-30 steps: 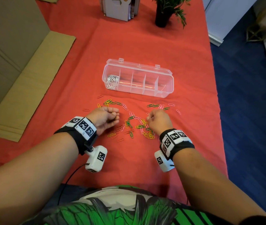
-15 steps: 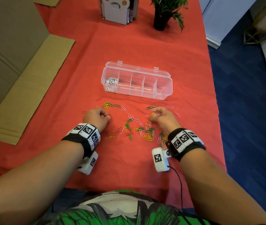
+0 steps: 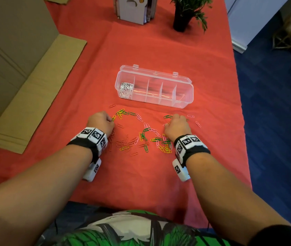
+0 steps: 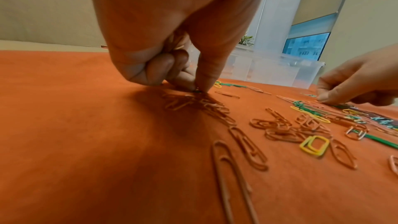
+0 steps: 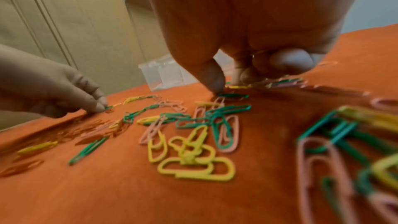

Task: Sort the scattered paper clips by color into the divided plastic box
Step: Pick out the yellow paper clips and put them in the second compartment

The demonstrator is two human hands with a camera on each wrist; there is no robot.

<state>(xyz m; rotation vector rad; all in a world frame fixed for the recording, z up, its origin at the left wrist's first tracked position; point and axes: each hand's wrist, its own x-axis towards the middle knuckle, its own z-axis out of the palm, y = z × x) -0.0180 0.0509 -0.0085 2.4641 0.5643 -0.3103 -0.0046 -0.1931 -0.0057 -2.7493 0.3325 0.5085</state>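
Note:
Green, yellow, pink and orange paper clips (image 3: 145, 137) lie scattered on the red cloth. The clear divided box (image 3: 185, 102) stands open behind them, with white clips (image 3: 126, 88) in its leftmost compartment. My left hand (image 3: 111, 120) is curled at the left of the scatter; thumb and forefinger pinch a clip (image 4: 197, 91) on the cloth, and more clips show inside the fist. My right hand (image 3: 170, 121) is curled over the green clips (image 5: 233, 95) at the right. Its thumb tip presses the cloth and a clip shows among its folded fingers.
Flat cardboard (image 3: 34, 96) lies along the table's left side. A potted plant (image 3: 181, 20) and a white paper holder (image 3: 134, 9) stand at the far end. The table's right edge drops to blue floor (image 3: 269, 121).
My left hand has shifted left and forward to the yellow clips. My right hand has reached forward to the green clips nearer the box. Both stayed curled.

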